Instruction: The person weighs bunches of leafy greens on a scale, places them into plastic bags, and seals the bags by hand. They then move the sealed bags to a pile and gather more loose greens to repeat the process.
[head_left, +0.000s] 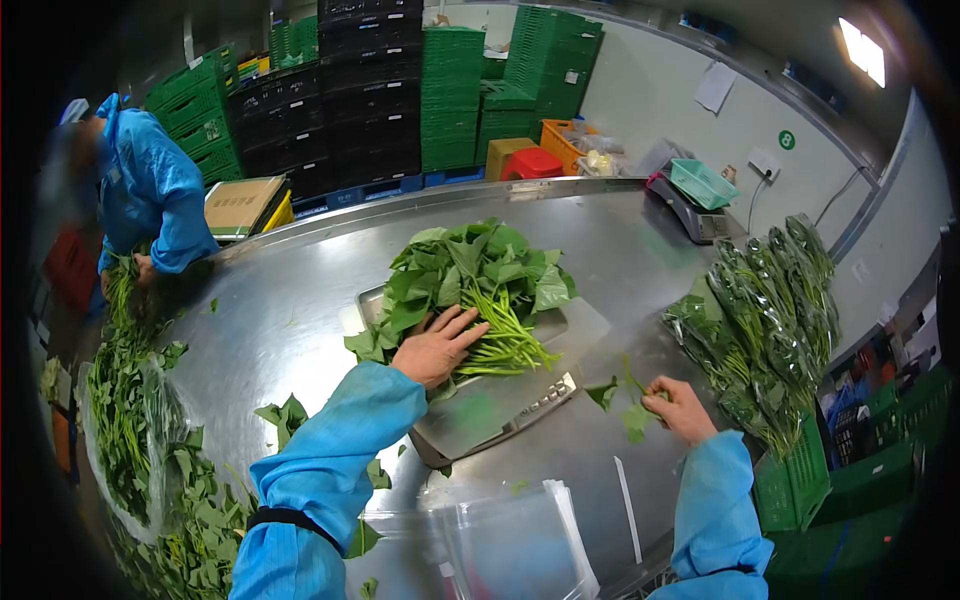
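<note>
A bunch of leafy green stems (480, 280) lies across a metal-topped weighing scale (480, 420) in the middle of the steel table. My left hand (437, 348) rests on the bunch with its fingers spread over the stems. To the right of the scale, my right hand (680, 410) pinches a small leafy sprig (630, 395) above the table. Below the scale lie clear plastic bags (510, 545) near the table's front edge. Loose leaves are scattered to the left of the scale.
Bagged greens (765, 330) are piled at the right, over a green crate (795, 480). More greens (130, 430) cover the left edge, where a co-worker in blue (155, 190) handles stems. A second scale (685, 205) with a teal basket (703, 183) stands at the back right. Stacked crates (370, 90) rise behind.
</note>
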